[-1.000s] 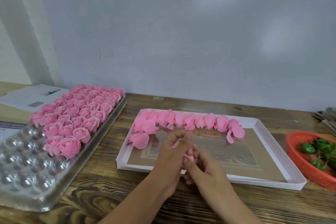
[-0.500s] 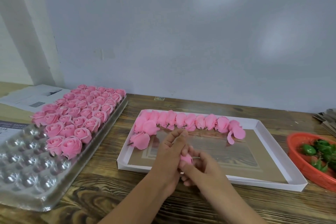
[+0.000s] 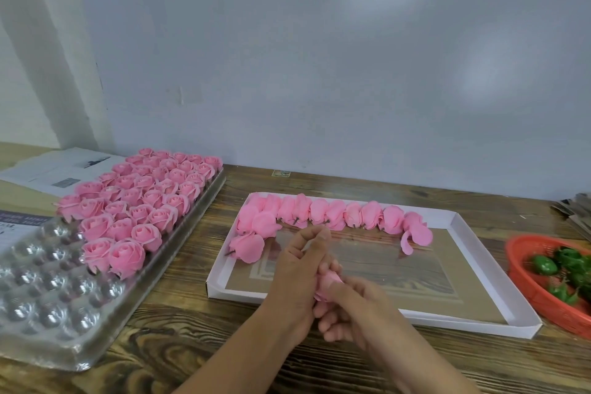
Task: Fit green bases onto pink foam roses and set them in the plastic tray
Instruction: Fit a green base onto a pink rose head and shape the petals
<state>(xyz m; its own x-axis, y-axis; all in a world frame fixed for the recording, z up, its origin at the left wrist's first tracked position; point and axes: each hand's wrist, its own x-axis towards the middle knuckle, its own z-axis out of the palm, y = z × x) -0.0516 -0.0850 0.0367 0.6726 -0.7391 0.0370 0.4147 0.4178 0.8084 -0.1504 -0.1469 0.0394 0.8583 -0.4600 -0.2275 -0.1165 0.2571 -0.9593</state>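
A pink foam rose (image 3: 326, 283) is squeezed between both hands over the front edge of the white cardboard tray (image 3: 499, 275). My left hand (image 3: 297, 272) curls round it from the left. My right hand (image 3: 355, 307) grips it from the right and below. No green base shows on this rose; its underside is hidden. A row of loose pink roses (image 3: 335, 214) lies along the back of the white tray. The clear plastic tray (image 3: 48, 307) at left holds several rows of finished roses (image 3: 140, 198). Green bases (image 3: 563, 265) lie in a red basket (image 3: 527, 281) at far right.
Printed papers (image 3: 54, 169) lie behind the plastic tray at the far left. A stack of grey sheets (image 3: 575, 211) sits at the right edge behind the basket. A pale wall panel stands along the back of the wooden table (image 3: 179, 358).
Both hands have drawn slightly nearer and lower with the rose. More of the pink rose now shows between the fingers.
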